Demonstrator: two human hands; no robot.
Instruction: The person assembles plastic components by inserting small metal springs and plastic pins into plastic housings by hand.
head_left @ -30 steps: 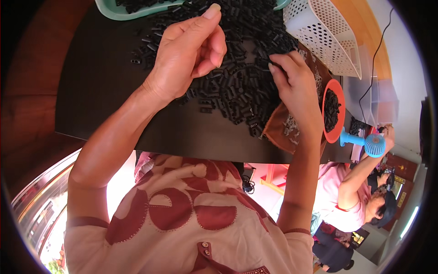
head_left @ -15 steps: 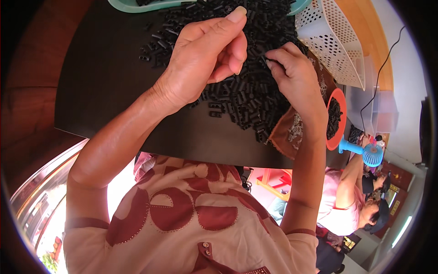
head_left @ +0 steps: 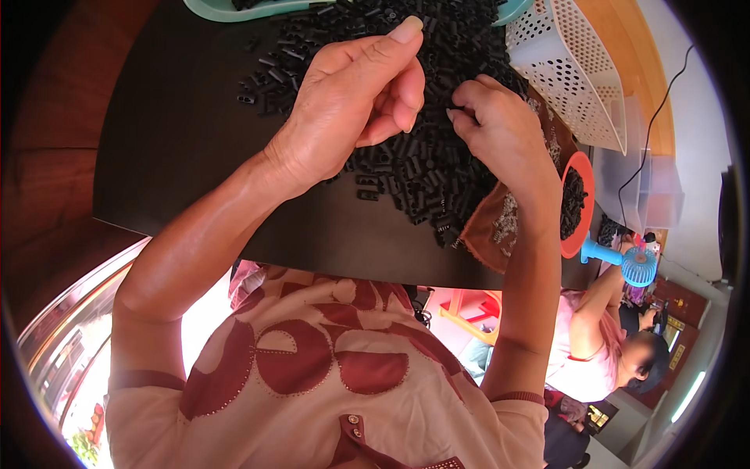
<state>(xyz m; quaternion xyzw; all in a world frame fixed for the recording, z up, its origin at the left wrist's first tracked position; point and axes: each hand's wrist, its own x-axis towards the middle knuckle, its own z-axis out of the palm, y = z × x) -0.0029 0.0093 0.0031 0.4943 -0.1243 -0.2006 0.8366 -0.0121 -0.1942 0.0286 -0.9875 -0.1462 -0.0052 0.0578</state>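
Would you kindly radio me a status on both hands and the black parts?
Left hand loosely curled above black tubular parts, contents hidden. Right hand over them too, grip unclear. Brown cloth with silvery springs partly blocked from view.

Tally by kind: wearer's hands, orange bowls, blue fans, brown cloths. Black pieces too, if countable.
Wearer's hands: 2 (left hand, right hand)
Orange bowl: 1
Blue fan: 1
Brown cloth: 1
Total: 5
Black pieces: heaped, not countable, excluded
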